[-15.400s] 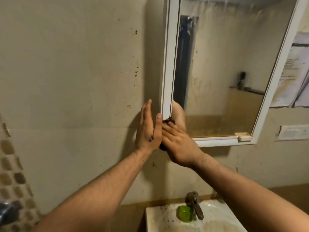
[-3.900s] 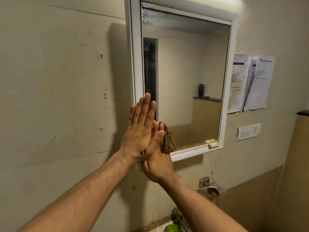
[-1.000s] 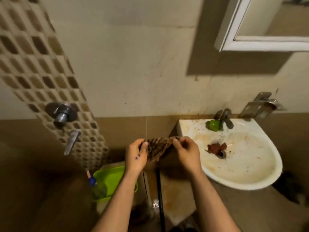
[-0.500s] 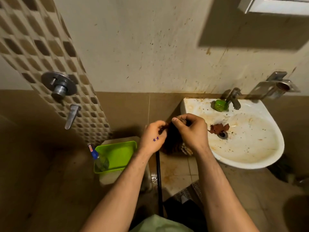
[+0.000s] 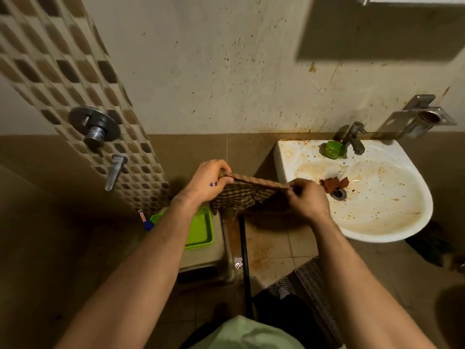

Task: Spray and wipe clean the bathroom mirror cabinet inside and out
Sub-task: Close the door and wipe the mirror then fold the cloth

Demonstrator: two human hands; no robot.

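Left hand (image 5: 210, 181) and right hand (image 5: 305, 199) each pinch an end of the brown checked cloth (image 5: 241, 196), stretched taut beside the stained basin (image 5: 392, 233), apparently to refold a fresh wiping face.

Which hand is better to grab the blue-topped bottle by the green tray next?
Probably the left hand. The bottle sits low on the left beside the green tray, on that hand's side. The right hand is over by the sink. Both pinch the cloth, so the left must let go first.
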